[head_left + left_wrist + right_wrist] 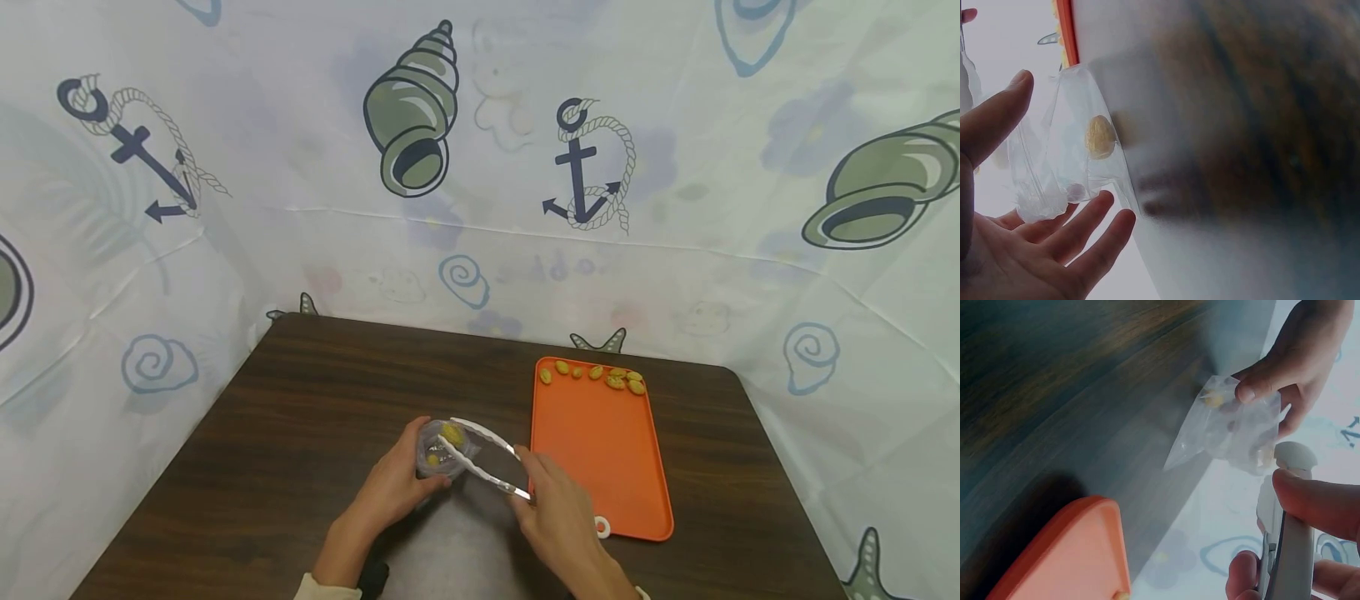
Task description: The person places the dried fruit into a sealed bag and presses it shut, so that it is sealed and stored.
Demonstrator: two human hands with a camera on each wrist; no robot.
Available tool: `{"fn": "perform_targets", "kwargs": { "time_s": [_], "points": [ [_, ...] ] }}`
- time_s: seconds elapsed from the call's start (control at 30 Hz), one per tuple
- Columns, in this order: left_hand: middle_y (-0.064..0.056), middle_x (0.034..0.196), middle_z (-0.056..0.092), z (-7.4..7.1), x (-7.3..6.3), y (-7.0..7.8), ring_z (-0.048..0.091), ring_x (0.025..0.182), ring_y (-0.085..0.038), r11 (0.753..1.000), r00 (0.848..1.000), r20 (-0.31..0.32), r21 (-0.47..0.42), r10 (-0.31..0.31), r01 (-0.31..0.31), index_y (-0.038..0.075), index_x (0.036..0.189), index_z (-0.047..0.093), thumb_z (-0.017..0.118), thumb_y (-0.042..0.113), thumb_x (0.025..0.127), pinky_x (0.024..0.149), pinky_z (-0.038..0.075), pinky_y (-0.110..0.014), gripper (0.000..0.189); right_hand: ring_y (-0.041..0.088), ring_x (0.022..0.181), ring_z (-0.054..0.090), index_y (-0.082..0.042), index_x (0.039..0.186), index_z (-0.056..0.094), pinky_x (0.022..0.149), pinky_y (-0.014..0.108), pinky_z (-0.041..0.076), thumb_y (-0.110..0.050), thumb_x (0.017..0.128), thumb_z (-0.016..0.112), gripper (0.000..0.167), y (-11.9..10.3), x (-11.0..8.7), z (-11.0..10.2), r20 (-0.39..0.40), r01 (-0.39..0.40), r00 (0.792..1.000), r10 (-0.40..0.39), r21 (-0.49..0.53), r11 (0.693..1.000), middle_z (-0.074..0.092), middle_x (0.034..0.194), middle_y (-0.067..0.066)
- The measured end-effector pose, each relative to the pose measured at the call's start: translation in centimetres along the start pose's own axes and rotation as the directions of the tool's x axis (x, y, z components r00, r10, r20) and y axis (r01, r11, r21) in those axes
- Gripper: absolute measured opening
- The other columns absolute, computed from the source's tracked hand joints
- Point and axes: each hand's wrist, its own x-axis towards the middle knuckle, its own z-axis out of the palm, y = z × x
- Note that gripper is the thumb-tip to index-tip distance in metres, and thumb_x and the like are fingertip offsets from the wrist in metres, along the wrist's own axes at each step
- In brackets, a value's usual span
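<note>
My left hand (392, 485) holds a clear plastic bag (1072, 103) by its side, thumb and fingers around it, with its mouth facing up. Through the film in the left wrist view shows a small oval, wrinkled yellow-brown piece (1100, 139), like a nut or dried fruit. My right hand (558, 510) grips metal tongs (486, 477) with white tips, thumb on one arm and fingers on the other. Those tips reach into the bag's mouth, with another yellow piece (452, 433) between them.
Right of my hands, an orange tray (600, 450) lies on the dark wood-grain table (330, 392). Several similar yellow-brown pieces (596, 372) line its far edge, and a white ring (602, 527) sits at its near edge. A patterned cloth (510, 275) hangs behind the table.
</note>
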Motion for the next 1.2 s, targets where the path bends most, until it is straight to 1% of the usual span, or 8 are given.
{"fn": "perform_targets", "kwargs": {
  "time_s": [0.07, 0.17, 0.23, 0.43, 0.63, 0.83, 1.03, 1.2],
  "points": [
    [-0.014, 0.140, 0.062, -0.1, 0.0, 0.1, 0.065, 0.117, -0.032, 1.000, 1.000, 0.003, -0.001, -0.001, 0.001, 0.014, 0.155, 0.036, 0.094, 0.030, 0.075, 0.092, 0.052, -0.054, 0.100, 0.005, 0.068, 0.053, -0.016, 0.132, 0.067, 0.057, 0.028, 0.042, -0.014, 0.074, 0.088, 0.062, 0.1, 0.1, 0.0, 0.012, -0.016, 1.000, 0.016, 0.016, 1.000, 0.068, 0.099, -0.007],
    [-0.014, 0.140, 0.062, -0.1, 0.0, 0.1, 0.065, 0.117, -0.032, 1.000, 1.000, 0.002, 0.004, -0.001, 0.001, 0.014, 0.154, 0.036, 0.094, 0.031, 0.075, 0.092, 0.052, -0.054, 0.100, 0.004, 0.071, 0.053, -0.015, 0.134, 0.066, 0.059, 0.028, 0.044, -0.014, 0.075, 0.088, 0.063, 0.4, 0.1, 0.1, 0.015, -0.035, 0.999, 0.034, 0.026, 0.999, 0.071, 0.110, -0.004],
    [-0.014, 0.140, 0.062, 0.0, 0.0, 0.1, 0.065, 0.119, -0.032, 1.000, 1.000, 0.001, 0.003, -0.004, 0.004, 0.014, 0.155, 0.036, 0.094, 0.031, 0.075, 0.093, 0.051, -0.054, 0.100, 0.004, 0.070, 0.052, -0.015, 0.135, 0.066, 0.058, 0.027, 0.043, -0.013, 0.076, 0.087, 0.063, 0.6, 0.2, 0.0, 0.014, -0.050, 0.999, 0.050, 0.029, 0.998, 0.071, 0.112, -0.003],
    [-0.013, 0.139, 0.062, 0.0, 0.1, 0.1, 0.065, 0.120, -0.032, 1.000, 1.000, 0.006, 0.004, -0.011, 0.011, 0.014, 0.154, 0.037, 0.094, 0.032, 0.075, 0.095, 0.051, -0.055, 0.099, 0.004, 0.068, 0.052, -0.016, 0.133, 0.066, 0.057, 0.026, 0.041, -0.013, 0.075, 0.088, 0.062, 1.3, 0.2, 0.0, -0.006, -0.082, 0.997, 0.082, 0.036, 0.996, 0.070, 0.106, -0.003],
    [-0.013, 0.138, 0.063, 0.0, 0.1, 0.1, 0.065, 0.118, -0.032, 1.000, 1.000, 0.003, 0.004, -0.011, 0.011, 0.014, 0.155, 0.037, 0.094, 0.033, 0.075, 0.094, 0.051, -0.054, 0.100, 0.011, 0.079, 0.063, -0.018, 0.134, 0.065, 0.063, 0.033, 0.049, -0.017, 0.076, 0.088, 0.063, 2.0, 0.2, 0.0, -0.001, -0.126, 0.992, 0.126, 0.028, 0.992, 0.072, 0.112, -0.001],
    [-0.014, 0.138, 0.063, 0.1, 0.1, 0.1, 0.065, 0.119, -0.033, 1.000, 1.000, -0.003, 0.006, -0.008, 0.008, 0.014, 0.155, 0.036, 0.094, 0.031, 0.075, 0.095, 0.051, -0.055, 0.100, 0.011, 0.077, 0.059, -0.017, 0.134, 0.064, 0.063, 0.034, 0.047, -0.017, 0.076, 0.089, 0.063, 2.8, 0.3, 0.0, 0.033, -0.173, 0.985, 0.171, 0.034, 0.984, 0.072, 0.115, 0.002],
    [-0.014, 0.140, 0.063, 0.1, 0.1, 0.0, 0.065, 0.121, -0.033, 1.000, 1.000, 0.001, 0.003, -0.011, 0.011, 0.014, 0.155, 0.036, 0.094, 0.030, 0.075, 0.095, 0.051, -0.055, 0.100, 0.010, 0.075, 0.057, -0.016, 0.136, 0.064, 0.063, 0.035, 0.048, -0.017, 0.078, 0.088, 0.062, 3.6, 0.1, -0.1, 0.022, -0.186, 0.982, 0.185, 0.029, 0.982, 0.072, 0.115, 0.003],
    [-0.014, 0.140, 0.062, 0.1, 0.2, 0.0, 0.065, 0.121, -0.033, 1.000, 1.000, 0.014, -0.004, -0.017, 0.017, 0.014, 0.156, 0.035, 0.093, 0.031, 0.076, 0.095, 0.051, -0.055, 0.101, 0.011, 0.074, 0.057, -0.015, 0.136, 0.064, 0.063, 0.036, 0.048, -0.016, 0.077, 0.089, 0.064, 4.3, 0.0, -0.2, -0.001, -0.198, 0.980, 0.198, 0.033, 0.980, 0.073, 0.113, 0.004]
  ]
}}
